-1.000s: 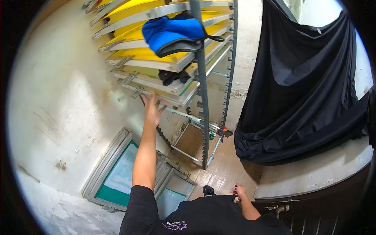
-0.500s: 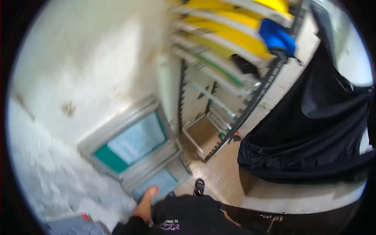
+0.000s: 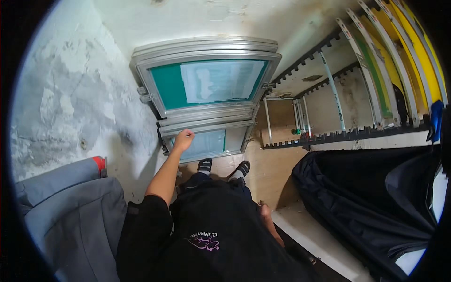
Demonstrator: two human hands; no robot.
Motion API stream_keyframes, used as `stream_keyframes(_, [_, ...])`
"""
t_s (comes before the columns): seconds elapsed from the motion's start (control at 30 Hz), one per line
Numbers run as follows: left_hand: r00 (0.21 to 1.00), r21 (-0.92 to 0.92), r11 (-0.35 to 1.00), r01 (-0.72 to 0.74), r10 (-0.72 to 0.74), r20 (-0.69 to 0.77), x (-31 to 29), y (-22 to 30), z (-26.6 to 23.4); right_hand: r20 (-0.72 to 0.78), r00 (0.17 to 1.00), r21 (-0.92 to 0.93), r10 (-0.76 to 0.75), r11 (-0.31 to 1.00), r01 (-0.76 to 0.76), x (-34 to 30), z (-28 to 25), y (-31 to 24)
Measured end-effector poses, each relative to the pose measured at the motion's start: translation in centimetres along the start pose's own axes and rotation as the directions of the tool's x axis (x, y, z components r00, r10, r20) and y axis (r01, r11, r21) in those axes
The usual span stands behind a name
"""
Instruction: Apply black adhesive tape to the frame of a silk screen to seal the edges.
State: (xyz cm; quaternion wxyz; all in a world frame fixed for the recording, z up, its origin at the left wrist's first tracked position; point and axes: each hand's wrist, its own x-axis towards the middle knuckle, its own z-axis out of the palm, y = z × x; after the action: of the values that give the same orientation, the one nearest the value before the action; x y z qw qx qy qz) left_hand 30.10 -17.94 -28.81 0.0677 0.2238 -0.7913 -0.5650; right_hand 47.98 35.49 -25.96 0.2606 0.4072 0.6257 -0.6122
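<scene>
Left hand (image 3: 184,137), curled, hold unclear, by lower framed screen (image 3: 209,143), centre, best gripped by rim (image 3: 221,126); right hand (image 3: 265,211), lower centre, fingers unclear.

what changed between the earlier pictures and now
The left hand has moved down from the rack to the lower leaning screen, fingers more curled; contact is unclear. The view has turned left, putting the rack at right. The right hand stays low; the black cloth looks unmoved.
</scene>
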Motion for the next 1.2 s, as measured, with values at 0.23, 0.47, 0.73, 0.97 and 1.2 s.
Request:
stream_keyframes(0.23, [0.994,0.322,0.942,-0.098,0.108,-0.013,1.4,5.7,-1.6,-0.135,0.991,0.021,-0.006,1.000,0.009,-2.9,-2.1,-1.2])
stream_keyframes(0.47, [0.676,0.665,0.634,-0.394,0.690,-0.258,13.2,24.5,-8.7,-0.183,0.983,-0.049,-0.022,0.999,0.013,-5.2,-6.9,5.8])
stream_keyframes(0.73, [0.971,0.808,0.582,-0.096,0.233,-0.052,14.2,30.3,-6.4,-0.190,0.968,-0.385,-0.166,0.919,0.082,-5.3,-7.1,13.4])
stream_keyframes(0.97, [0.945,0.829,0.552,-0.090,0.310,-0.104,13.3,31.2,-6.2,-0.166,0.965,-0.409,-0.202,0.905,0.119,-4.9,-6.0,13.2])
stream_keyframes(1.2, [0.859,0.845,0.441,-0.301,0.510,0.040,12.4,32.7,-7.4,0.146,0.782,-0.768,-0.606,0.428,0.476,-3.4,-5.6,9.8])
